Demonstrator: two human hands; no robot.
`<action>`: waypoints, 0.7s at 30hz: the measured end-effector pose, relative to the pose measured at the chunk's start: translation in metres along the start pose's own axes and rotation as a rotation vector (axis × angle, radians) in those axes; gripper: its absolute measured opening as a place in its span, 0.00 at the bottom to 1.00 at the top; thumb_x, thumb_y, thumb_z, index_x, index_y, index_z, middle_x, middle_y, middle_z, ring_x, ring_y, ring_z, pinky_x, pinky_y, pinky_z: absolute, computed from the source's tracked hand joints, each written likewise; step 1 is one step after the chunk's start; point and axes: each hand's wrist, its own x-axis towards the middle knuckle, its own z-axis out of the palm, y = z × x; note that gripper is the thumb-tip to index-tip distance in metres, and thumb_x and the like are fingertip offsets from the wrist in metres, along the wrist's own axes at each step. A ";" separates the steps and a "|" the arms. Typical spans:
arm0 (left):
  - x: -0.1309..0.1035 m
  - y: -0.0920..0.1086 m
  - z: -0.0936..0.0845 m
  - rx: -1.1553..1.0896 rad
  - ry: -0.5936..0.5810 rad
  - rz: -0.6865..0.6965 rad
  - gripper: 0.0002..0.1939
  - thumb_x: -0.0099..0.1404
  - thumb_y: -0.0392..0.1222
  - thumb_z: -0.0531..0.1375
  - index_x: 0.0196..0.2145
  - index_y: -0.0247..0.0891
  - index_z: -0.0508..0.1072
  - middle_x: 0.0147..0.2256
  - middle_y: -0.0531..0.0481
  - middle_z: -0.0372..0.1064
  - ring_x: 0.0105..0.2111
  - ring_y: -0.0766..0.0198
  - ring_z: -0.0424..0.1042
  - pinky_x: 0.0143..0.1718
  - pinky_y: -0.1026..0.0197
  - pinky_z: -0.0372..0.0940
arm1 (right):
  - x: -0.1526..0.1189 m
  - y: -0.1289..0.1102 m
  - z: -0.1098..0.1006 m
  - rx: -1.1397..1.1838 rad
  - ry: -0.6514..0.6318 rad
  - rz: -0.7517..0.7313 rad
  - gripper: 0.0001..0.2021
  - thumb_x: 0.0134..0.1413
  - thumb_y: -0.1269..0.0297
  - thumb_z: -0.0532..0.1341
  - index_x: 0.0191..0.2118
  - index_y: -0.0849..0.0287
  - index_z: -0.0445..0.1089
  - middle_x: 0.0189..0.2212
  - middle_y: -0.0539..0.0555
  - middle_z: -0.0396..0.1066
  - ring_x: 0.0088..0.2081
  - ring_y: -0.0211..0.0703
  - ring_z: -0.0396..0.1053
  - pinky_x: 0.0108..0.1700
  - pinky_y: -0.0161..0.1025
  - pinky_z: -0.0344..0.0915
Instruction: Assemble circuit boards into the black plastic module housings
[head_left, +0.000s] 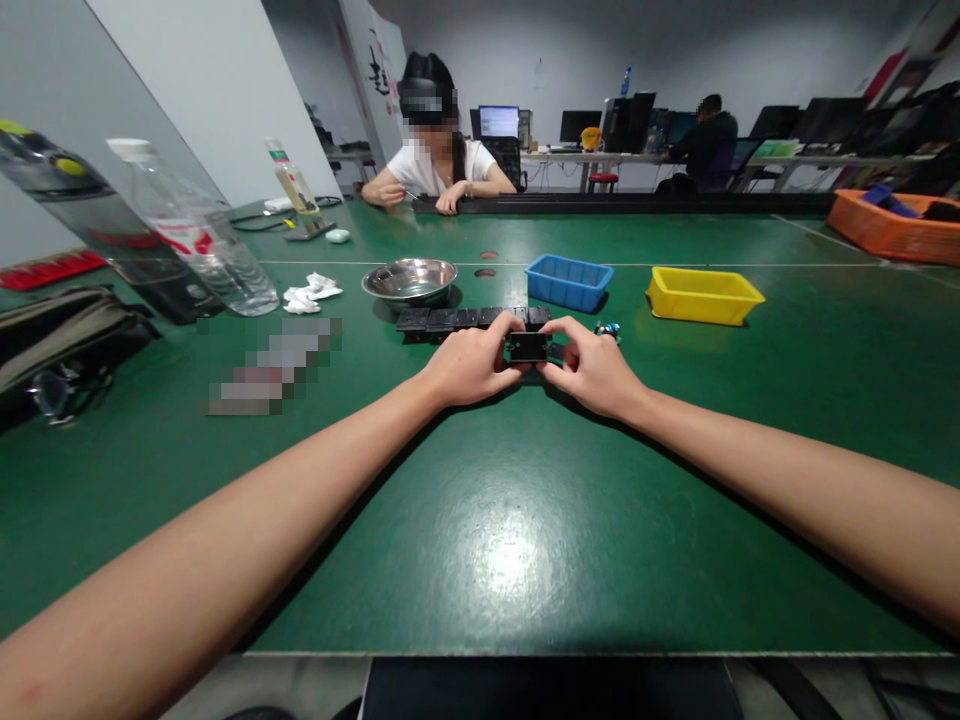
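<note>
Between my two hands is a small black rectangular box-like part [529,347], its flat face turned toward me. My left hand [474,362] pinches its left end, thumb below and fingers above. At the right end, my right hand [594,368] grips it the same way, with a small dark piece showing by the fingers. Right behind my hands lies a row of several similar black box-like parts [435,322] on the green table. A small shiny blue and black item [608,330] sits just beyond my right hand, its kind unclear.
A metal bowl [411,283], a blue bin [568,283] and a yellow bin [703,296] stand behind the row. Bottles [196,235], crumpled tissue [311,293] and a bag [60,340] are at left. An orange basket [896,228] is far right. Another person [442,150] sits opposite.
</note>
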 end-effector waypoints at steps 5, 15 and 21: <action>0.000 0.000 0.000 -0.002 -0.008 -0.003 0.21 0.65 0.50 0.60 0.52 0.39 0.64 0.28 0.52 0.75 0.27 0.56 0.76 0.28 0.62 0.61 | 0.000 0.001 0.000 0.005 -0.005 -0.006 0.15 0.53 0.66 0.63 0.47 0.58 0.69 0.18 0.42 0.65 0.20 0.37 0.62 0.31 0.35 0.57; 0.000 0.002 -0.001 0.010 -0.022 -0.012 0.21 0.66 0.50 0.59 0.52 0.39 0.64 0.29 0.51 0.75 0.27 0.55 0.76 0.29 0.62 0.60 | 0.000 0.001 0.000 -0.001 -0.005 -0.006 0.15 0.52 0.66 0.63 0.47 0.60 0.69 0.18 0.42 0.64 0.20 0.36 0.62 0.30 0.35 0.56; 0.000 0.000 0.000 0.003 -0.005 0.005 0.20 0.65 0.50 0.59 0.51 0.40 0.64 0.27 0.53 0.74 0.25 0.57 0.75 0.27 0.63 0.58 | 0.000 0.001 0.000 0.000 0.001 -0.007 0.14 0.53 0.65 0.63 0.47 0.58 0.69 0.18 0.42 0.64 0.20 0.37 0.62 0.30 0.35 0.55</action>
